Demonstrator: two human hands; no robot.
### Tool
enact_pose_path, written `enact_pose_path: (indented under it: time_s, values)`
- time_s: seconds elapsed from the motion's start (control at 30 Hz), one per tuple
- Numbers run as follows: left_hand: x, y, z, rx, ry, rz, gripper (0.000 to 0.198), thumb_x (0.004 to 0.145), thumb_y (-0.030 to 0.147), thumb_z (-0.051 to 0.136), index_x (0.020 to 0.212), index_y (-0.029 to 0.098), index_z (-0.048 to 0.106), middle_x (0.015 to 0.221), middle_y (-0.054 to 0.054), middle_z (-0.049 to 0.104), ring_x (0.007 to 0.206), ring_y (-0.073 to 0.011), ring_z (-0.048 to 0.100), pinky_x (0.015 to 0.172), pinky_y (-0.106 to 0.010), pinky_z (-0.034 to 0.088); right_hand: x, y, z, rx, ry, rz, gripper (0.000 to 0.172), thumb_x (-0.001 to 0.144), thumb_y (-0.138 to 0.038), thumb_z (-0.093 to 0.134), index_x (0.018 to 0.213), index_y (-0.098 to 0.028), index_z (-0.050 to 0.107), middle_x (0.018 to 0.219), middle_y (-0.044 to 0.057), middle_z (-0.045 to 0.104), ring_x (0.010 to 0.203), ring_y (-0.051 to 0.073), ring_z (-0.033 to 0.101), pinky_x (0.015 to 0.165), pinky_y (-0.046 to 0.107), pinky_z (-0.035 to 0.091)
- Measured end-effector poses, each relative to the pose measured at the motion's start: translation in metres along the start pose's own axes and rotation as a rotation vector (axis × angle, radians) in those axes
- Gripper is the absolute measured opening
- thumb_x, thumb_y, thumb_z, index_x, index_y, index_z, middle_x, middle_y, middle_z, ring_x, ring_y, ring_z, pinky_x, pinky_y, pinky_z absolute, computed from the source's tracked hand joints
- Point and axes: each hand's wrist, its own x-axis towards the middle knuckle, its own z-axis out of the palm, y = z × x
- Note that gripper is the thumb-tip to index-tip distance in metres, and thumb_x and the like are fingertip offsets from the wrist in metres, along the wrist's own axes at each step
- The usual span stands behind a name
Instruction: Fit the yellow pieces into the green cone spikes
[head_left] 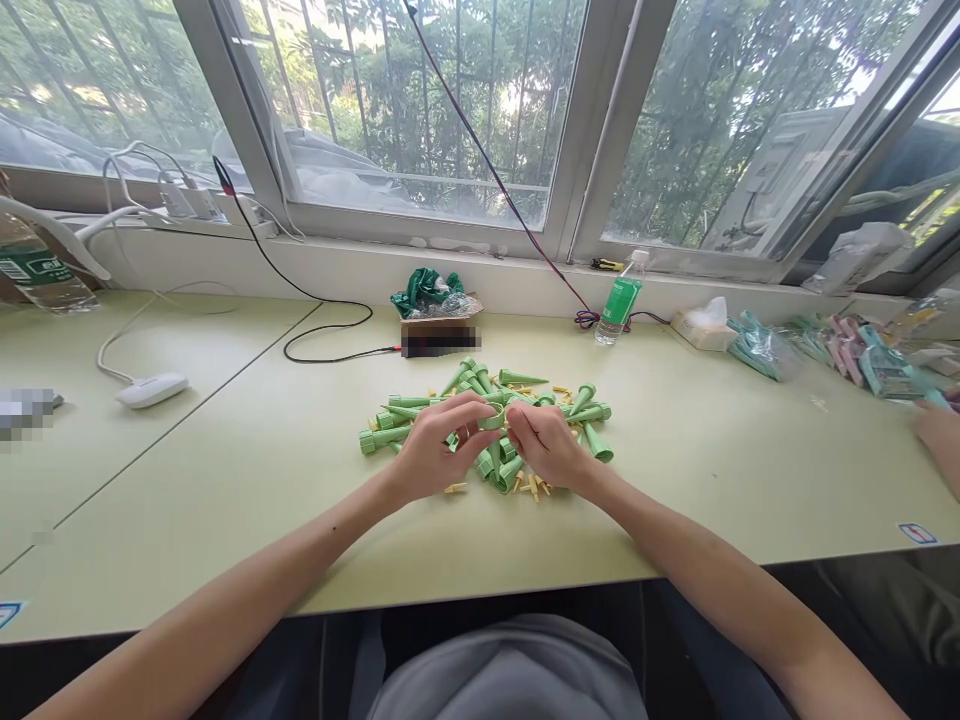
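My left hand pinches a light green plastic cone-shaped spike by its wide round end, with the open end turned toward my right hand. My right hand is closed right beside that rim, its fingertips pressed together. Whatever sits between those fingertips is too small or hidden to make out. Beneath and around both hands lies a loose pile of similar green spikes, some with ribbed caps. Small yellow nozzle-like pieces are scattered among them and along the pile's front edge.
Behind the pile is a small cardboard box with green plastic in it. A green-labelled bottle, tissues and bagged items line the back right. Another person's hand is at the right edge. A black cable lies left.
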Motion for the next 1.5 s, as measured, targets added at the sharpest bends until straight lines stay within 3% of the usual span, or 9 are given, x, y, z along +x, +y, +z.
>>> enact_pose_path:
  time_s: [0.13, 0.23, 0.3, 0.5, 0.77, 0.97, 1.1, 1.3, 1.5]
  values:
    - [0.001, 0.004, 0.002, -0.163, 0.015, -0.141, 0.022, 0.082, 0.038, 0.070, 0.088, 0.018, 0.065, 0.073, -0.002, 0.059, 0.058, -0.0114, 0.052, 0.053, -0.024, 0.047, 0.000, -0.002, 0.000, -0.009, 0.027, -0.006, 0.039, 0.105, -0.039, 0.030, 0.072, -0.021, 0.042, 0.058, -0.004, 0.046, 0.050, 0.010, 0.040, 0.053, 0.024, 0.036]
    - [0.002, 0.004, 0.001, -0.338, -0.006, -0.304, 0.026, 0.084, 0.043, 0.068, 0.088, 0.018, 0.063, 0.057, 0.003, 0.051, 0.049, -0.0100, 0.049, 0.046, -0.022, 0.043, 0.001, -0.004, 0.000, -0.013, 0.093, -0.011, 0.020, 0.101, -0.038, 0.042, 0.098, -0.021, 0.050, 0.066, -0.004, 0.051, 0.051, 0.010, 0.045, 0.050, 0.023, 0.037]
    - [0.003, 0.002, -0.001, -0.431, -0.018, -0.379, 0.027, 0.086, 0.044, 0.066, 0.086, 0.017, 0.063, 0.056, 0.003, 0.052, 0.047, -0.0099, 0.050, 0.044, -0.022, 0.042, 0.001, -0.006, 0.001, -0.003, 0.113, -0.020, 0.022, 0.099, -0.038, 0.048, 0.113, -0.021, 0.047, 0.074, -0.002, 0.056, 0.056, 0.010, 0.052, 0.051, 0.022, 0.040]
    - [0.003, -0.008, -0.003, -0.573, -0.017, -0.455, 0.027, 0.088, 0.043, 0.063, 0.084, 0.016, 0.062, 0.059, 0.002, 0.053, 0.046, -0.0085, 0.048, 0.043, -0.021, 0.041, 0.001, -0.004, 0.003, -0.015, 0.129, -0.051, 0.013, 0.098, -0.031, 0.050, 0.106, -0.021, 0.054, 0.076, 0.000, 0.061, 0.059, 0.011, 0.056, 0.057, 0.023, 0.046]
    - [0.004, 0.000, -0.004, -0.354, -0.037, -0.307, 0.026, 0.090, 0.042, 0.061, 0.085, 0.017, 0.057, 0.055, 0.004, 0.049, 0.046, -0.0087, 0.047, 0.044, -0.020, 0.040, 0.001, 0.002, 0.002, -0.042, 0.098, -0.067, 0.017, 0.101, -0.033, 0.043, 0.096, -0.021, 0.055, 0.061, -0.004, 0.053, 0.052, 0.011, 0.049, 0.057, 0.023, 0.042]
    - [0.004, -0.009, -0.007, 0.084, -0.011, 0.163, 0.008, 0.089, 0.024, 0.062, 0.094, 0.017, 0.061, 0.083, -0.004, 0.059, 0.064, -0.0107, 0.053, 0.055, -0.022, 0.045, 0.001, 0.008, 0.000, -0.046, -0.009, -0.104, 0.027, 0.104, -0.036, 0.034, 0.083, -0.022, 0.043, 0.059, -0.005, 0.044, 0.049, 0.011, 0.037, 0.051, 0.024, 0.032]
    - [0.002, -0.010, -0.007, 0.146, -0.011, 0.282, 0.009, 0.089, 0.016, 0.061, 0.098, 0.018, 0.060, 0.089, -0.005, 0.060, 0.063, -0.0092, 0.052, 0.056, -0.022, 0.045, 0.000, 0.008, 0.000, -0.044, -0.037, -0.071, 0.029, 0.104, -0.037, 0.030, 0.080, -0.022, 0.037, 0.060, -0.005, 0.041, 0.048, 0.010, 0.035, 0.050, 0.024, 0.029]
    - [0.001, -0.004, -0.002, -0.133, -0.010, -0.064, 0.013, 0.092, 0.031, 0.059, 0.089, 0.018, 0.058, 0.067, 0.002, 0.051, 0.055, -0.0092, 0.050, 0.051, -0.021, 0.044, -0.001, 0.002, 0.000, -0.039, 0.002, -0.029, 0.030, 0.104, -0.037, 0.032, 0.079, -0.022, 0.039, 0.059, -0.006, 0.039, 0.049, 0.010, 0.033, 0.052, 0.024, 0.030]
    - [0.004, -0.001, -0.002, -0.473, -0.035, -0.357, 0.028, 0.093, 0.044, 0.056, 0.084, 0.017, 0.055, 0.060, 0.003, 0.051, 0.047, -0.0094, 0.049, 0.042, -0.021, 0.041, 0.001, -0.002, -0.002, -0.038, 0.041, -0.106, 0.017, 0.102, -0.036, 0.042, 0.105, -0.020, 0.048, 0.065, -0.005, 0.046, 0.055, 0.010, 0.040, 0.057, 0.023, 0.035]
